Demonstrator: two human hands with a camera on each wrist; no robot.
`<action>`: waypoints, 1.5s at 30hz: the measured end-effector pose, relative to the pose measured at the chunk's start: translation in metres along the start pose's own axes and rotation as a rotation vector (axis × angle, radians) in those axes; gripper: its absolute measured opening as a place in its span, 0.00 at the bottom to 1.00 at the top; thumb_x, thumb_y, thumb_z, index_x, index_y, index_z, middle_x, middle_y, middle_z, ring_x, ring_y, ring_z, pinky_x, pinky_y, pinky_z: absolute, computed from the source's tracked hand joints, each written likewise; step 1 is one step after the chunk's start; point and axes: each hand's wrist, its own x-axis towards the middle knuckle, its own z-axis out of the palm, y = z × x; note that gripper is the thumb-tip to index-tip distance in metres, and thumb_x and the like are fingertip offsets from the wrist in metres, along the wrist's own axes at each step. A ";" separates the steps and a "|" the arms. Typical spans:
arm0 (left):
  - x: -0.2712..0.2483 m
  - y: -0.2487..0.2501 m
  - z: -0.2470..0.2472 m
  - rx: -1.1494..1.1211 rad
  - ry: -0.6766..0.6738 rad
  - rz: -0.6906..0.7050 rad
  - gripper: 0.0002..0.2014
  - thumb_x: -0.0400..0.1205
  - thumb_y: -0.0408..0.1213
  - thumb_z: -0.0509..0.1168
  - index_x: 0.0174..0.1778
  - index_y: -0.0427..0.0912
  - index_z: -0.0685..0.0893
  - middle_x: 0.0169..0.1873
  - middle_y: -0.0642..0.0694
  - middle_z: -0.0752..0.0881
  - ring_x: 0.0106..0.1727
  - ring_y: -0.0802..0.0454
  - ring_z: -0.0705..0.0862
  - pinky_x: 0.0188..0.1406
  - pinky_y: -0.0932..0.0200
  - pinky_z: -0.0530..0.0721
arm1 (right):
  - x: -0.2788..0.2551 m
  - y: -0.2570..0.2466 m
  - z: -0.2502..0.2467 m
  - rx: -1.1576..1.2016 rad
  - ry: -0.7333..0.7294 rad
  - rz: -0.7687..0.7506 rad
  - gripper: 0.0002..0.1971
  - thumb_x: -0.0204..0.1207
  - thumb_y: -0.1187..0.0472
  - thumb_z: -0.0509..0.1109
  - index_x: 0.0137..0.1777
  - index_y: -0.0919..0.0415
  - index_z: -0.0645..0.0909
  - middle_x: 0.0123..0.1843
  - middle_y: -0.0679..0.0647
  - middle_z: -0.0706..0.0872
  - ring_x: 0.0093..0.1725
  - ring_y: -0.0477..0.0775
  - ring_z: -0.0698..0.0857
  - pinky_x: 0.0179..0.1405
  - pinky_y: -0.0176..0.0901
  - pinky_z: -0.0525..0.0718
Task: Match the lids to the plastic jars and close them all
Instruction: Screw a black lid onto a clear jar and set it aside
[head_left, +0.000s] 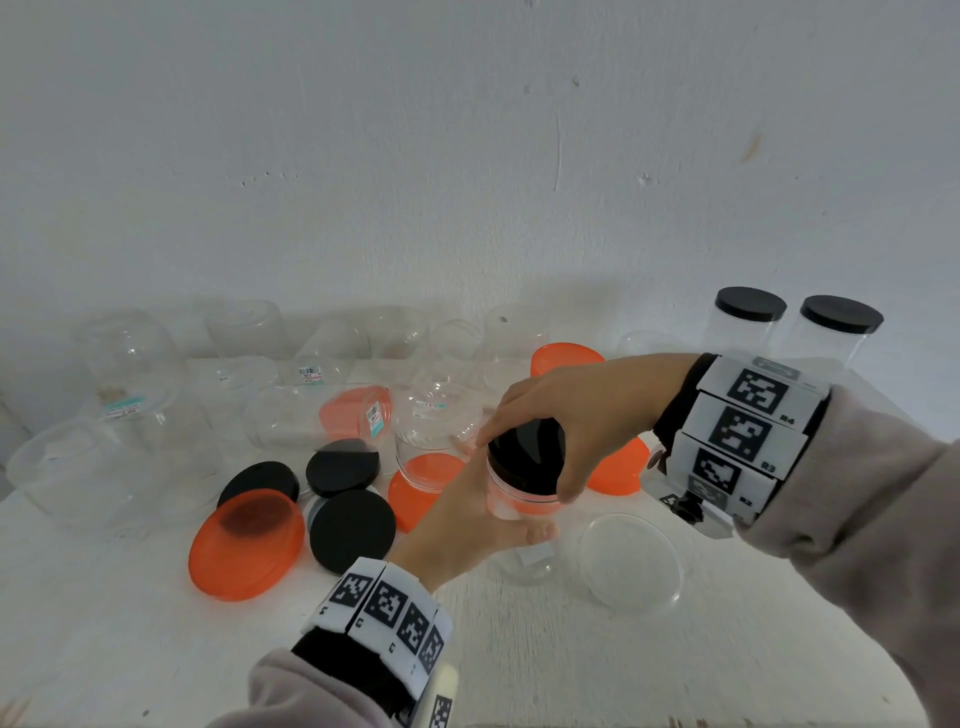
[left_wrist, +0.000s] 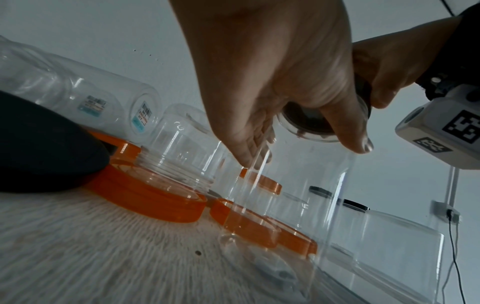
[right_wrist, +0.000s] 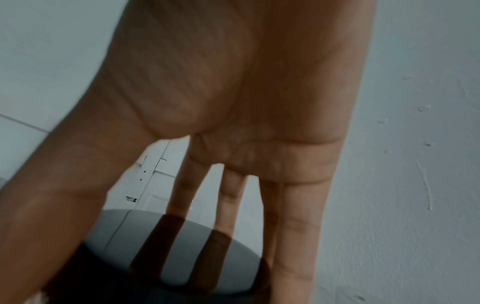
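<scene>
A clear plastic jar (head_left: 522, 501) stands upright on the white table (head_left: 156, 649) near the middle. My left hand (head_left: 483, 514) grips its side, thumb in front and fingers behind. A black lid (head_left: 527, 457) sits on the jar's mouth, and my right hand (head_left: 556, 410) grips it from above with fingers and thumb curled over the rim. In the left wrist view my left hand (left_wrist: 285, 92) wraps the jar (left_wrist: 298, 201), with the lid (left_wrist: 309, 120) seen through the neck. In the right wrist view my right hand (right_wrist: 233, 102) reaches down onto the glossy lid (right_wrist: 168, 257).
Loose black lids (head_left: 353, 530) and orange lids (head_left: 247, 543) lie left of the jar, another orange lid (head_left: 621, 467) to its right. A clear lid (head_left: 628, 561) lies front right. Several open clear jars (head_left: 130, 364) crowd the back. Two black-lidded jars (head_left: 750, 312) stand back right.
</scene>
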 end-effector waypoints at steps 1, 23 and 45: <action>0.000 0.000 0.000 -0.002 0.000 -0.002 0.38 0.70 0.36 0.80 0.67 0.68 0.67 0.58 0.78 0.79 0.62 0.78 0.76 0.50 0.83 0.74 | 0.000 -0.001 -0.001 -0.004 -0.009 -0.009 0.39 0.66 0.57 0.80 0.76 0.34 0.69 0.68 0.40 0.73 0.68 0.47 0.72 0.67 0.52 0.78; 0.000 -0.001 0.002 0.014 0.025 0.004 0.39 0.68 0.42 0.81 0.65 0.74 0.65 0.58 0.82 0.77 0.61 0.83 0.74 0.49 0.86 0.72 | 0.011 -0.008 0.009 -0.071 0.107 0.267 0.40 0.58 0.24 0.71 0.65 0.47 0.75 0.48 0.43 0.78 0.48 0.51 0.85 0.41 0.47 0.86; -0.003 -0.002 0.005 0.049 0.079 -0.007 0.36 0.68 0.42 0.81 0.62 0.73 0.67 0.56 0.79 0.79 0.60 0.80 0.76 0.49 0.85 0.72 | 0.007 -0.003 0.006 -0.106 0.136 0.063 0.37 0.58 0.36 0.80 0.69 0.39 0.73 0.39 0.33 0.71 0.50 0.44 0.76 0.34 0.35 0.70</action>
